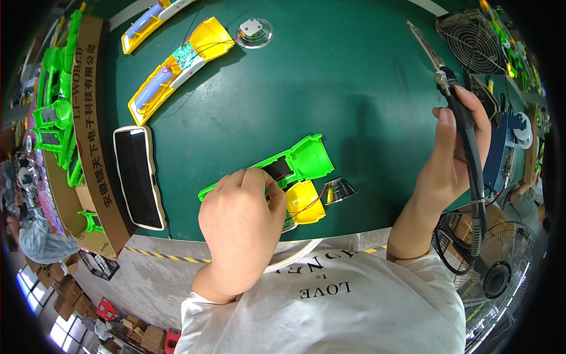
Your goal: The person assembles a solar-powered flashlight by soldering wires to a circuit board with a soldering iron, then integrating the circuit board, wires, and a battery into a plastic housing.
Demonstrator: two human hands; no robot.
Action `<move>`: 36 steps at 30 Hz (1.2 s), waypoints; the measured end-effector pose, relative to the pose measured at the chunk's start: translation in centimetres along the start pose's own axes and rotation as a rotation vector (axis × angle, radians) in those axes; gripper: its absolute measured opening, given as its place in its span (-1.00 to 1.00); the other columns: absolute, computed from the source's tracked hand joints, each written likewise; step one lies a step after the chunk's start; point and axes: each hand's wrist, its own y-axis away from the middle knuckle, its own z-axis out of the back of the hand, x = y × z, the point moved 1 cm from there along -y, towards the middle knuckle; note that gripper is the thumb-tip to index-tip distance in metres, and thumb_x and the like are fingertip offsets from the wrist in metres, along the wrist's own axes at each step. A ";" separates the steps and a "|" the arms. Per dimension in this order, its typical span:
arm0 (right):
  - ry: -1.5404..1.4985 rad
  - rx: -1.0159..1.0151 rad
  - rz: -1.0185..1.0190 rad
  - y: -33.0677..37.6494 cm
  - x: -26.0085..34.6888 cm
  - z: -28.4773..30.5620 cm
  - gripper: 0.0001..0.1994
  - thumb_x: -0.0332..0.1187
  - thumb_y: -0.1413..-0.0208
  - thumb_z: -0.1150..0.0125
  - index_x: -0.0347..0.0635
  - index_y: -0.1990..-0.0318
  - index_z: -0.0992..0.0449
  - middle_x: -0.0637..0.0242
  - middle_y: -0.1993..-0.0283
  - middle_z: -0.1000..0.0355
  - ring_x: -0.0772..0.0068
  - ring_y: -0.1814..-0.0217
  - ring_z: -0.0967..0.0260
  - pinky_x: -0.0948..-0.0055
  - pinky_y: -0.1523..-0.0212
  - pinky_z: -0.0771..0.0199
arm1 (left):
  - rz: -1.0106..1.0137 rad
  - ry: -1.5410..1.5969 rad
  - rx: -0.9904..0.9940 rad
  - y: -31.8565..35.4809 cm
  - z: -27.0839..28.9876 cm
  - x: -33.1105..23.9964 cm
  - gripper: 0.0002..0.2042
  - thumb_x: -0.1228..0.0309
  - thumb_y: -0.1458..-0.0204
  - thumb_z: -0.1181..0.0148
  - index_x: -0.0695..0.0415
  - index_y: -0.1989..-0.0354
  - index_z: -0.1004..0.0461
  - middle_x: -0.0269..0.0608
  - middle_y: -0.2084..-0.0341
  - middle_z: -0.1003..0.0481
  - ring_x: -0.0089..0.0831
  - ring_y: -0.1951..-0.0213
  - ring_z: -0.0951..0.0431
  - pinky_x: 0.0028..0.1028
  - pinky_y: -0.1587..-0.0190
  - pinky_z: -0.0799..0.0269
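Note:
My left hand is closed, its thumb and fingers bent together over a green plastic casing half on the table. What lies between its fingertips is hidden; a bit of red wire shows beside them. Against the green half lies a yellow casing half, partly under the hand. Thin wires run from it to a shiny cone-shaped reflector at its right. Raised at the right, my right hand grips a soldering iron by its black handle, the metal tip pointing up and away, touching nothing.
On the green table are another yellow casing half with battery and circuit board, a wired reflector and a phone. A cardboard box borders the left. A grilled fan and blue unit stand right.

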 end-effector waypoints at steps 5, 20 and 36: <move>0.065 0.001 -0.032 0.0 0.5 0.0 -0.74 -0.64 0.08 -0.08 -0.38 0.16 -0.35 0.23 0.18 -0.33 0.56 0.21 -0.27 0.67 0.14 -0.22 | 0.000 0.002 0.001 0.0 0.1 -0.1 -0.91 0.53 0.35 -0.17 0.13 0.69 -0.36 -0.29 0.79 -0.25 -0.31 0.68 -0.30 -0.38 0.62 -0.19; -0.224 -0.244 -0.064 0.9 0.3 0.7 -0.66 -0.21 -0.05 0.02 -0.43 0.30 -0.32 0.26 0.52 -0.28 0.66 0.69 -0.09 0.67 0.55 -0.24 | 0.011 -0.024 0.049 0.2 0.3 -0.1 -0.92 0.52 0.33 -0.16 0.15 0.68 -0.37 -0.21 0.71 -0.37 -0.27 0.61 -0.40 -0.37 0.56 -0.28; -0.458 0.332 -0.173 3.7 2.2 0.0 -0.77 -0.47 0.28 -0.22 -0.36 0.42 -0.36 0.23 0.52 -0.32 0.61 0.60 -0.18 0.67 0.59 -0.18 | -0.034 -0.035 0.024 0.7 0.4 -0.1 -0.90 0.49 0.29 -0.15 0.16 0.68 -0.35 -0.20 0.73 -0.35 -0.28 0.61 -0.39 -0.36 0.54 -0.27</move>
